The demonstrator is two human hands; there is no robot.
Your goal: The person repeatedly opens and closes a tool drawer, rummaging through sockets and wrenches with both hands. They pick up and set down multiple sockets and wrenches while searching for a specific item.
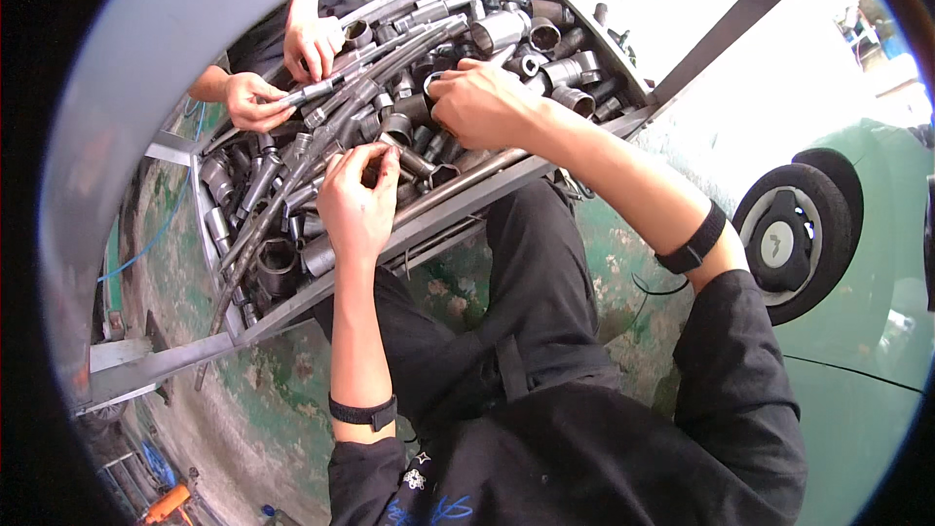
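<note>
A metal tray (pixel 429 225) full of loose steel sockets and long bars lies across my front. My left hand (pixel 358 200) is at its near edge, thumb and fingers pinched together beside a socket (pixel 396 128); what the fingertips hold is too small to make out. Further right and deeper in, my right hand (pixel 484 107) is closed with its fingers curled down around a socket (pixel 430 85), of which only the rim shows. Large sockets (pixel 499 31) lie beyond that hand. Another big socket (pixel 279 267) sits in the near left corner.
Across the tray, another person's hands (pixel 255 103) hold a slim metal piece (pixel 310 93). A long bar (pixel 467 182) runs along the near edge. Grey frame posts (pixel 730 24) rise at the sides. To the right stands a pale green car body (pixel 862 351) with a black wheel-like part (pixel 794 239).
</note>
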